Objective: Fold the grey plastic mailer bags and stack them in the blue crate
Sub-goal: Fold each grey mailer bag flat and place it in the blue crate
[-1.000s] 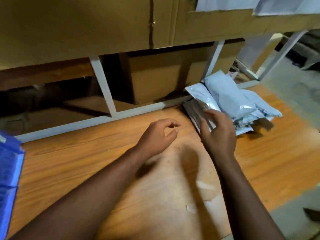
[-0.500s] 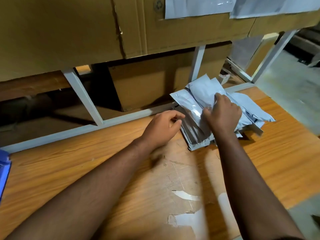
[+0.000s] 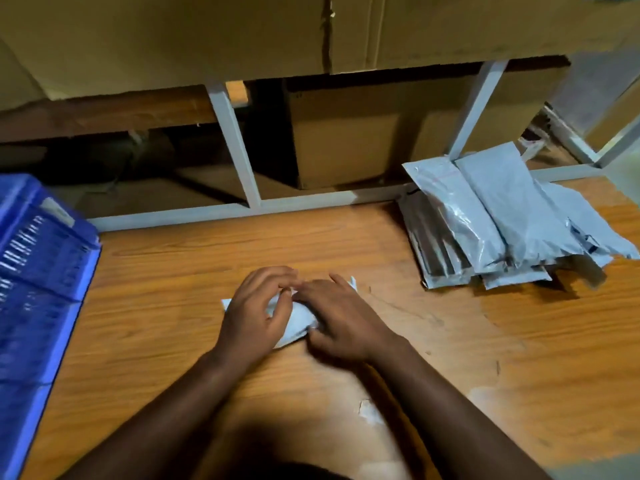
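One grey mailer bag (image 3: 294,318) is being folded on the tabletop (image 3: 450,358), near its middle. It is held down by both hands: the left hand (image 3: 254,311) is curled over its left part, with a fold apparently pinched between thumb and fingers, and the right hand (image 3: 341,323) is pressed over its right part with the fingers spread across the plastic. Most of the bag is hidden beneath the hands, so the number of folds made cannot be told.

A sizeable pile of mailer bags (image 3: 502,216) is left at the far right of the tabletop, well apart from the hands. The blue crate (image 3: 38,271) is seen at the left edge; its inside is not shown, so what has been stacked cannot be judged. Much of the task appears to remain.
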